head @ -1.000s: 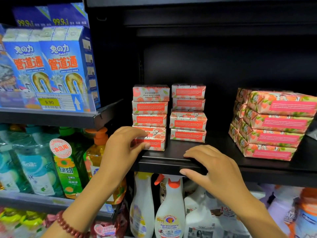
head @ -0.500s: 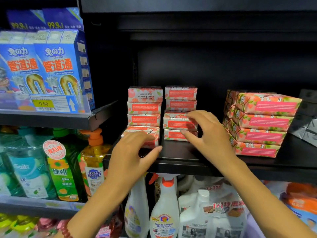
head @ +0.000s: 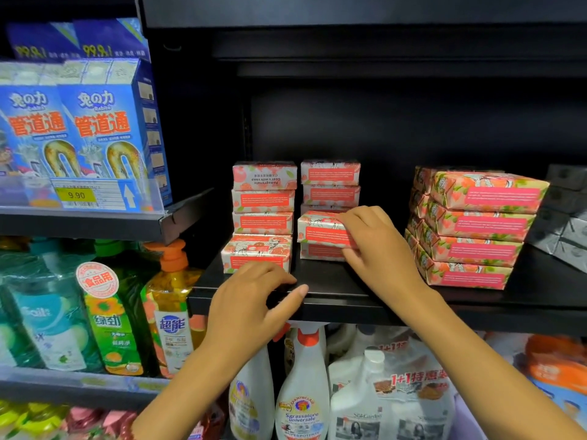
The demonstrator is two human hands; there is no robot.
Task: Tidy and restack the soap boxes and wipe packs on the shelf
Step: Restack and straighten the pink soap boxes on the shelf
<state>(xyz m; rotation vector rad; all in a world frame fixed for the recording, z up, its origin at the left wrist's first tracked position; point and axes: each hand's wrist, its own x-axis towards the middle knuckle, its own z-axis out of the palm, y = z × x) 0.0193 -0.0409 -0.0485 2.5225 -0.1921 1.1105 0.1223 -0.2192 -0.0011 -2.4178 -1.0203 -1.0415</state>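
Right hand (head: 378, 249) pinches the near end of a box (head: 320, 230), fingers over its top and thumb at its front. That box sits second from the bottom of the right stack (head: 330, 185), skewed and jutting forward of the boxes above and below it. Left hand (head: 254, 300) holds nothing. Its fingers lie loosely curled on the shelf (head: 397, 300) lip, just before the bottom box (head: 257, 254) of the left stack (head: 263, 201), with the thumb stretched along the edge. Whether its fingertips touch that box I cannot tell.

The step in hand looks like squaring the right stack. Next, the gripped box wants turning straight and sliding back until its face is flush with its neighbours, without shifting the boxes on top. The left stack's bottom box also stands proud and would need the same push. That stack's top box has its label upside down.

Pink packs (head: 476, 223) stand stacked well apart to the right, fanned a little. Grey packs (head: 565, 214) lie beyond them, too dim to read. Blue cartons (head: 101, 122) fill the next bay and bottles (head: 301, 392) stand below. None of these blocks the reach.
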